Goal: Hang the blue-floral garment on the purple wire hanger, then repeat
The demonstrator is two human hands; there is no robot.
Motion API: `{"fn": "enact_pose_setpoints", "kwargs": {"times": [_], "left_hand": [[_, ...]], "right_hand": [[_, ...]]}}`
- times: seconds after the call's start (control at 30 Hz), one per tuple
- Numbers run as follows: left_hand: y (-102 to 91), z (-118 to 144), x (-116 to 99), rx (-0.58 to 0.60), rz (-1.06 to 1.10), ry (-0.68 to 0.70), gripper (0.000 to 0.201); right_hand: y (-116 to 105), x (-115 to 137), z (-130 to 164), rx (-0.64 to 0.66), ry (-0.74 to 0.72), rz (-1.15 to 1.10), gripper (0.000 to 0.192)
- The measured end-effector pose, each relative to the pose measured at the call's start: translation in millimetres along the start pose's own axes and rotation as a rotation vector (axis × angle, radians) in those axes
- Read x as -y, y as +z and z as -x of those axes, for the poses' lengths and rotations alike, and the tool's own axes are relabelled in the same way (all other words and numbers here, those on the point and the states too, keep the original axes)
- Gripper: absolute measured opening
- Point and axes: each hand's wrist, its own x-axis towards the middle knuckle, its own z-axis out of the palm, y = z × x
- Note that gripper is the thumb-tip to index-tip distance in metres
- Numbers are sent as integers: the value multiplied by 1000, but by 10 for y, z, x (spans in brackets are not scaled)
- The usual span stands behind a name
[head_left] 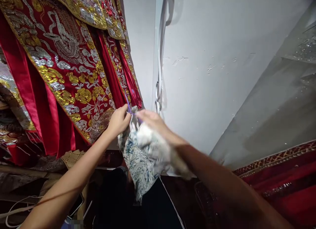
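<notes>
Near the middle, my left hand [120, 119] is closed in a pinch at the gathered top of a patterned cloth [140, 160]. A thin purple string [127, 100] sticks up from between its fingers. Close beside it on the right, my right hand [150, 118] is closed, its fingertips pinching the same string where it crosses the cloth's neck. The cloth is white with blue-green markings and hangs below both hands. Its right part is blurred by motion. How the string runs around the neck is partly hidden by my fingers.
Red embroidered hangings [81, 74] with gold and silver sequins fill the left side. Behind my hands stands a white wall [204, 74] with cords [160, 58] running down it. Red fabric [286, 183] lies at lower right, and a bamboo frame [22, 171] at lower left.
</notes>
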Motion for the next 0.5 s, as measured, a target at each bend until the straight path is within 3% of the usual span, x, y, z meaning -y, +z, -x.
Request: {"fn": "enact_pose_setpoints", "kwargs": {"times": [0.1, 0.23, 0.4, 0.5], "left_hand": [[90, 293, -25, 115, 276, 80, 19], [19, 576, -155, 132, 380, 150, 18], [-130, 589, -596, 115, 581, -68, 17], [-88, 484, -869, 121, 822, -215, 17]], "right_hand": [[144, -123, 218, 16, -194, 151, 26], [24, -446, 392, -145, -354, 345, 39], [-17, -653, 515, 10, -608, 514, 102], [55, -677, 593, -123, -645, 535, 116]]}}
